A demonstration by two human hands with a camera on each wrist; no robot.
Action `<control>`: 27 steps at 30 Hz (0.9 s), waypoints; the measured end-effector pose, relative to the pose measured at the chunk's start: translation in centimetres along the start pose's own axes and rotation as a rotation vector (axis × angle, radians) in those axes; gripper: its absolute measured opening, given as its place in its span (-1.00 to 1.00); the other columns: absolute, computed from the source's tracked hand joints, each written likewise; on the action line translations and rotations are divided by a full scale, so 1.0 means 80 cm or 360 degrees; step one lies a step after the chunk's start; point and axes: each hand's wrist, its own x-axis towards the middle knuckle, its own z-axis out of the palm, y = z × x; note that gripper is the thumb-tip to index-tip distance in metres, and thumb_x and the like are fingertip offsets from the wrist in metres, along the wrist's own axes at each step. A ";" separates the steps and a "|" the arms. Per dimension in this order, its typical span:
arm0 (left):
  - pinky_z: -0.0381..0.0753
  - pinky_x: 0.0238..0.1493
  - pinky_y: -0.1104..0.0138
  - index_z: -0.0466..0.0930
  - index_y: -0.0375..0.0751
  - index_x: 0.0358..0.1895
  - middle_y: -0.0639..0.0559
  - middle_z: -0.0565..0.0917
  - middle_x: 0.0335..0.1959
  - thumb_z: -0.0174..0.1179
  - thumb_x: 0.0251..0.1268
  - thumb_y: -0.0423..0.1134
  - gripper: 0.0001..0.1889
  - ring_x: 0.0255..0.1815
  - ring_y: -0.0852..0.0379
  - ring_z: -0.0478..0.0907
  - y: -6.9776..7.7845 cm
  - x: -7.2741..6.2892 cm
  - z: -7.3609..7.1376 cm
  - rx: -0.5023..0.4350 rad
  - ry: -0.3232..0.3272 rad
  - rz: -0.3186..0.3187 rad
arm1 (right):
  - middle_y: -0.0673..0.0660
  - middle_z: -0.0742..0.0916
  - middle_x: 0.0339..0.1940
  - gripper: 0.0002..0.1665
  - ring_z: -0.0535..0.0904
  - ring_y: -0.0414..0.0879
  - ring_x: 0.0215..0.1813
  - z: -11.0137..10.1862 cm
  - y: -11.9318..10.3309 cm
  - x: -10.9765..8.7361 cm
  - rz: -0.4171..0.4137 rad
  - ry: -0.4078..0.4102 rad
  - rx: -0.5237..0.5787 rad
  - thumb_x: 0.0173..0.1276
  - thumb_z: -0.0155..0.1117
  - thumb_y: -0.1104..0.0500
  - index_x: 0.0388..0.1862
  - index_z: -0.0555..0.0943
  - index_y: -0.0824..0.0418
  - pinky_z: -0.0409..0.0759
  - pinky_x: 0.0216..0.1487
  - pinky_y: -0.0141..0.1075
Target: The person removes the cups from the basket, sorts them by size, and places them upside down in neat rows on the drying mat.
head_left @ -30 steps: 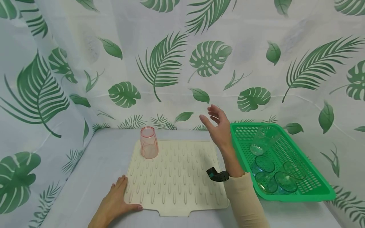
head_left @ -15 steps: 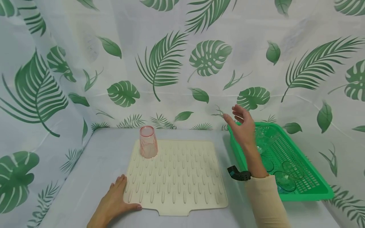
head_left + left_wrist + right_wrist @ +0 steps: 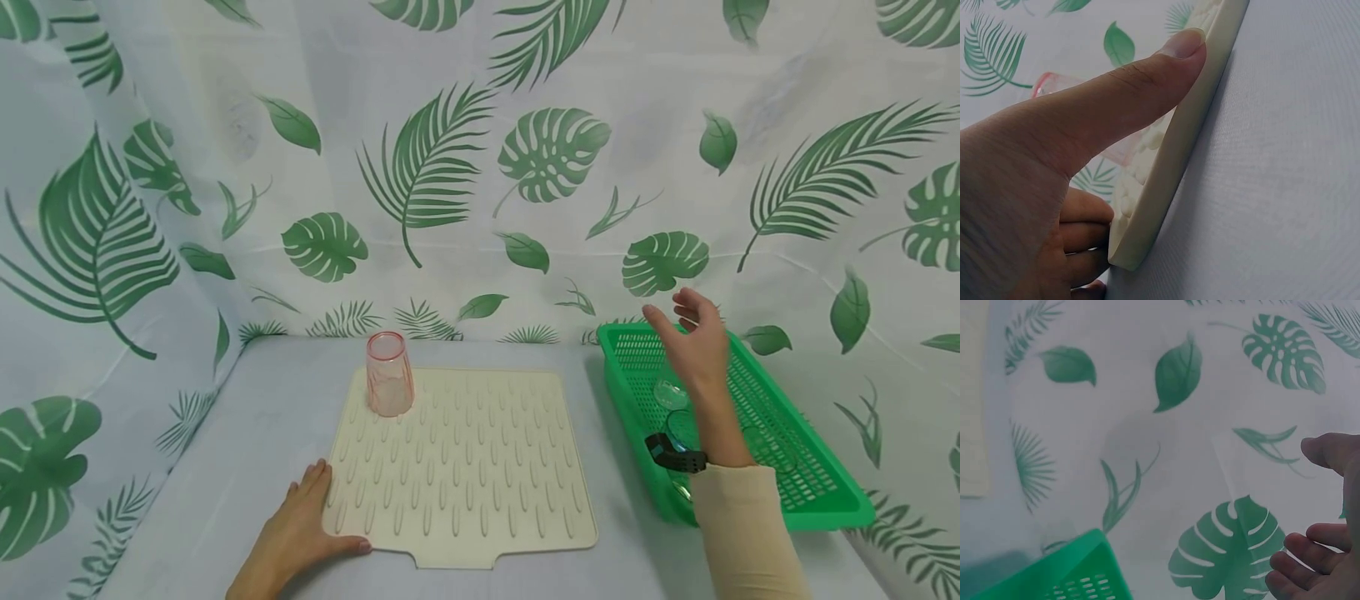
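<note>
A rectangular cream drying mat (image 3: 461,475) lies on a table covered in pale, finely ribbed cloth (image 3: 262,417). The mat looks rubbery, with rounded corners, rows of raised oblong ridges, and a squared tab at six o'clock.

Standing on the mat toward eleven o'clock is a pink translucent tumbler (image 3: 391,387) with faceted sides. It narrows toward the top, where a darker red ring shows.

At the mat's eight o'clock corner rests a person's left hand (image 3: 296,529), relaxed rather than clenched. Its fingers lie along the left side and the thumb reaches along the near edge; the left wrist view shows the thumb touching the mat's thick, smooth border.

At three o'clock from the mat, apart from it, sits a green plastic basket (image 3: 817,522), oblong, with flared, slotted walls, angled from eleven toward five o'clock. Inside are a clear glass (image 3: 670,392), a blue-tinted glass (image 3: 679,428) and a round-rimmed greenish glass (image 3: 776,450), all partly hidden by the person's arm.

The right hand (image 3: 697,350) hovers over the basket's far end, released, thumb well apart from gently bent fingers. A black strap (image 3: 675,457) circles that wrist, just above a beige knit sleeve (image 3: 750,525).

Behind hangs a creased white sheet (image 3: 450,279) printed with green monstera leaves and fronds.
</note>
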 end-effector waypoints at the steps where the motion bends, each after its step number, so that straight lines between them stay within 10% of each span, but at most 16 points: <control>1: 0.11 0.54 -0.24 0.09 -0.57 0.49 -0.49 0.14 0.54 0.48 -0.35 0.48 0.45 0.58 -0.41 0.05 0.000 0.000 0.000 -0.0001 0.0000 0.0000 | 0.24 0.46 0.46 -0.15 0.37 0.15 0.46 -0.002 0.004 0.001 0.0022 -0.0013 -0.0028 0.43 0.25 -0.12 0.55 0.25 0.21 0.34 0.51 0.00; 27: 0.07 0.56 -0.23 0.09 -0.55 0.50 -0.48 0.12 0.55 0.49 -0.37 0.47 0.45 0.59 -0.40 0.03 -0.003 0.002 0.001 -0.0030 -0.0022 -0.0016 | 0.48 0.12 0.60 0.12 0.06 0.44 0.58 -0.043 0.108 0.027 0.0414 -0.0094 -0.0486 0.43 0.13 -0.28 0.61 -0.06 0.41 0.24 0.43 0.36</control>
